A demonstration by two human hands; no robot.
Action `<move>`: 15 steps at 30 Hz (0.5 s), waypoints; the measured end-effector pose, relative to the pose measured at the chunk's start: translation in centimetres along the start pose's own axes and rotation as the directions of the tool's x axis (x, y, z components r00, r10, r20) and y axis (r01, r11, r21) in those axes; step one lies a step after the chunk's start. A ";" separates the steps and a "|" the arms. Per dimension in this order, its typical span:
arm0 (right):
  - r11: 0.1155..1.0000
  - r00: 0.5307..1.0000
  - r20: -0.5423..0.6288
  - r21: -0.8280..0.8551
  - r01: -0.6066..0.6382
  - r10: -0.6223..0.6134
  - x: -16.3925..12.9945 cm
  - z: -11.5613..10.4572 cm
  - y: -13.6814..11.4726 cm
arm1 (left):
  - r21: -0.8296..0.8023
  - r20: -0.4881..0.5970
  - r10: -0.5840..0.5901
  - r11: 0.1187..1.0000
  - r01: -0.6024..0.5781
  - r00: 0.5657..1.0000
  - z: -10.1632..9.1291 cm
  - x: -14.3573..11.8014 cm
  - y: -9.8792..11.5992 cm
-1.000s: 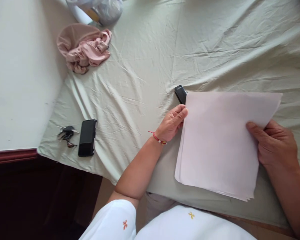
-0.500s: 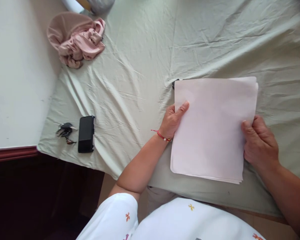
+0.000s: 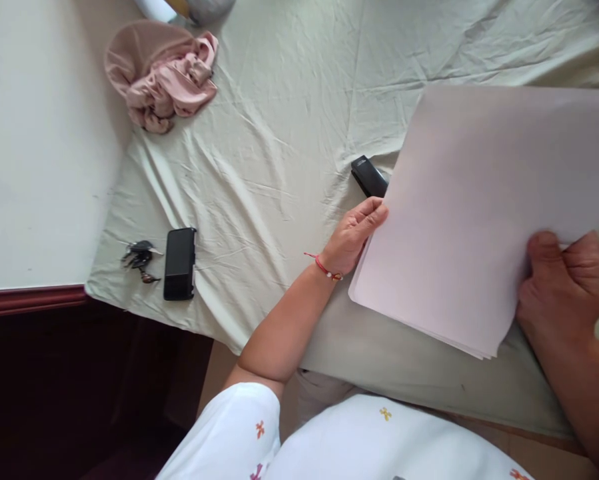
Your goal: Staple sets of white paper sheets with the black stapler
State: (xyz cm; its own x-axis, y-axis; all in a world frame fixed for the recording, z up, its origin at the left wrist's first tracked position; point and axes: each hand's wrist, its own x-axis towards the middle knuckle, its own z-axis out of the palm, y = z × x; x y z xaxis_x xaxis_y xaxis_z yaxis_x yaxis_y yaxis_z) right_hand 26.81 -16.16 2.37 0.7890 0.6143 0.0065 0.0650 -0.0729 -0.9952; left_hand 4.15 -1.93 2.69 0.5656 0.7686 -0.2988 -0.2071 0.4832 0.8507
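From the head camera I counted one stack of white paper (image 3: 469, 220), held over the pale green sheet (image 3: 279, 133) that covered the table, with two hands on it. The right hand (image 3: 564, 287) was closed on the stack's right edge; the left hand (image 3: 356, 233) had its fingers curled at the left edge, touching it. One black stapler (image 3: 368, 176) poked out just behind the paper's left edge. Farther left lay one black phone (image 3: 179, 263), one bunch of keys (image 3: 139, 257) and one pink cloth (image 3: 162, 73) (bunched up). Half a second earlier the stack lay flatter and squarer; it had since tilted up and turned, uncovering the stapler.
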 end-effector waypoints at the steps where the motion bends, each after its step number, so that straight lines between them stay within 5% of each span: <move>1: 1.000 1.000 0.000 0.014 0.026 -0.026 0.1 0.2 0.1 | 0.020 0.016 0.008 1.000 -0.009 1.000 0.1 0.0 -0.1; 11: 0.987 0.988 0.124 0.118 -0.110 0.095 0.2 0.8 0.0 | -0.029 -0.031 0.072 0.997 -0.073 0.997 0.5 0.2 -0.7; 15: 0.987 0.961 0.256 0.095 -0.127 0.099 0.0 0.4 0.0 | -0.023 -0.083 0.121 0.992 -0.123 0.989 0.5 0.1 -0.6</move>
State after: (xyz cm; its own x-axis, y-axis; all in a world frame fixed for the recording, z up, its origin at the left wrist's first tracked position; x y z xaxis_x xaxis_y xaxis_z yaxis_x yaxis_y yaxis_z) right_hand 26.56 -15.90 2.33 0.6084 0.7849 -0.1176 -0.0946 -0.0755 -0.9927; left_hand 4.71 -2.31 2.37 0.4681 0.8535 -0.2289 -0.2935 0.3945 0.8708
